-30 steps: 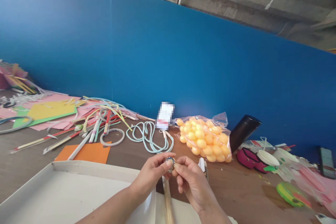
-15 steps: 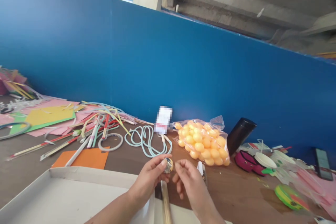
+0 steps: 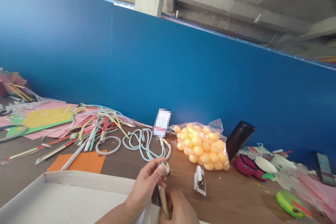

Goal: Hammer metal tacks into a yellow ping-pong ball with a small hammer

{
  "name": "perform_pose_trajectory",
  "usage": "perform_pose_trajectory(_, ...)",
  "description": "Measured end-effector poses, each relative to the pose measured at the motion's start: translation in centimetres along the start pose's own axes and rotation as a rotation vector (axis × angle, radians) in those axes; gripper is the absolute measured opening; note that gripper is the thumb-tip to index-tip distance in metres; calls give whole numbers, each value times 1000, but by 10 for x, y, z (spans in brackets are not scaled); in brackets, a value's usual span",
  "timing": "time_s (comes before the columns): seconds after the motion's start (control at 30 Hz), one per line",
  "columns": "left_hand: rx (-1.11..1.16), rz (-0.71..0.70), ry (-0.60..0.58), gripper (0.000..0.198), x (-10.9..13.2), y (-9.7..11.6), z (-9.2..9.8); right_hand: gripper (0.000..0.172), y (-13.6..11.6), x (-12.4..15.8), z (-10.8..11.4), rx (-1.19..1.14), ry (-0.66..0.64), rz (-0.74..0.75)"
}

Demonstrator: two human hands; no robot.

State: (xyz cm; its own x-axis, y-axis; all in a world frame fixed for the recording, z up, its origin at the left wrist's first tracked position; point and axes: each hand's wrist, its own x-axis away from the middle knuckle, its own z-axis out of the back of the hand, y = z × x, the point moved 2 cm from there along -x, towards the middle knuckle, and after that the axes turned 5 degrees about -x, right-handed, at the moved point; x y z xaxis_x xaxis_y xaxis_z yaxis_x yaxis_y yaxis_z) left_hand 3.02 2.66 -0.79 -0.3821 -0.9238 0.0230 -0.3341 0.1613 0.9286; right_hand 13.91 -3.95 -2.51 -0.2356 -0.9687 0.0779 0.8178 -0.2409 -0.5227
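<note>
My left hand [image 3: 145,182] pinches a small round silvery piece [image 3: 164,168] with a yellowish edge, held up between thumb and fingers; its exact kind is unclear. Below it, my right hand [image 3: 180,208] is closed around a wooden handle [image 3: 163,197], slightly blurred. The far end of that handle is hidden. Right of the hands stands a small open white box [image 3: 200,182] with dark and brassy bits inside. Behind them lies a clear bag of orange balls [image 3: 201,147].
A white tray [image 3: 86,178] lies front left, near orange paper [image 3: 78,162] and a heap of coloured strips [image 3: 102,126]. Light-blue cord [image 3: 144,143] with a badge is at the back. A black bottle [image 3: 240,138], pink pouch [image 3: 246,168] and green-yellow tape roll [image 3: 290,203] are right.
My right hand has moved down from beside the silvery piece and closed around the wooden handle. The small white box, mostly covered before, now shows. My left hand keeps its pinch.
</note>
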Motion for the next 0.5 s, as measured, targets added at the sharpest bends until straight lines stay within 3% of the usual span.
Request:
perform_pose_trajectory(0.17,-67,-49,66,40,3,5,1,15,7,-5,12,-547,-106,-52)
perform_pose_trajectory(0.3,-65,-38,121,42,-1,6,5,4,6,-3,23,-910,-49,-91)
perform_pose_trajectory(0.43,-27,-22,145,45,-7,3,10,38,1,8,36,-1097,188,51)
perform_pose_trajectory(0.5,-26,-19,159,46,-9,2,11,46,1,12,36,-1102,226,61)
